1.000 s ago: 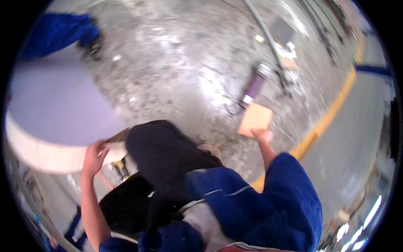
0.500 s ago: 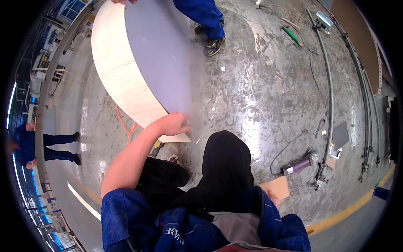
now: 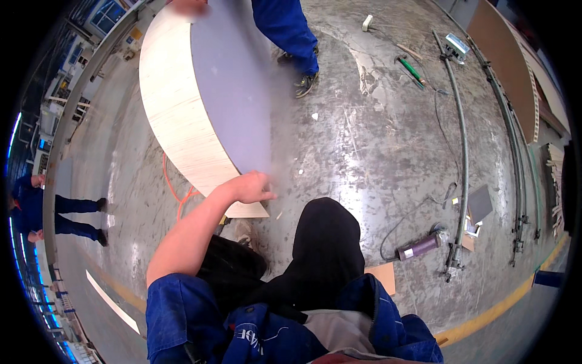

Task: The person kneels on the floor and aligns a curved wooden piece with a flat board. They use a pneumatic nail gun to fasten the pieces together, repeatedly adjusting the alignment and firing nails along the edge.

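A large curved plywood panel [image 3: 179, 91] stands on edge, pale wood outside and a grey face [image 3: 233, 91] inside. My left hand [image 3: 250, 187] is at its near lower end, fingers curled over the edge and closed on it; the fingertips are partly hidden. At the panel's far end rests another person's hand [image 3: 189, 7], blurred. My right hand is out of view; only its blue sleeve [image 3: 388, 312] shows.
A co-worker's blue-trousered leg [image 3: 285, 30] stands beyond the panel. On the right lie a green-handled hammer [image 3: 412, 71], long metal bar clamps [image 3: 462, 139], a purple-bodied power tool [image 3: 419, 247] with a cord and a wooden piece [image 3: 383, 278]. An orange cord [image 3: 174, 188] runs left of the panel.
The view has shifted slightly. My left hand stays at the panel's near end, its fingers a little more extended. My right hand, partly visible before beside the wooden piece, has gone out of sight.
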A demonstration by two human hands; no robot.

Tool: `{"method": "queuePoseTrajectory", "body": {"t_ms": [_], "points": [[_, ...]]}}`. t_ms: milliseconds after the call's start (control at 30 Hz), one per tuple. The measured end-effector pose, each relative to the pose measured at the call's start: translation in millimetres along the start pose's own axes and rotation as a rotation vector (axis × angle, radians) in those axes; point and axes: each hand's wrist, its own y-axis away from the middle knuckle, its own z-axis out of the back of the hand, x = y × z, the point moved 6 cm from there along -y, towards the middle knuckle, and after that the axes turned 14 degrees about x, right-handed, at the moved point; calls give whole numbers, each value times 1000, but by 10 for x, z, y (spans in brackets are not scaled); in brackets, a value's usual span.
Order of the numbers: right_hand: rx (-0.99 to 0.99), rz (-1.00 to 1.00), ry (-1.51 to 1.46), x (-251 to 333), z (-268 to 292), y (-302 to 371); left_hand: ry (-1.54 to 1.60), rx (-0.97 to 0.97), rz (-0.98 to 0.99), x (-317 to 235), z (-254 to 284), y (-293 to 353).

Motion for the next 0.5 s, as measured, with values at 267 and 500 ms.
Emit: {"method": "queuePoseTrajectory", "body": {"t_ms": [267, 500], "points": [[-55, 70, -239, -109, -44, 45, -10, 12, -42, -272, 226, -83], [-176, 362, 75, 509, 497, 35, 138, 56, 21, -1, -198, 133]]}}
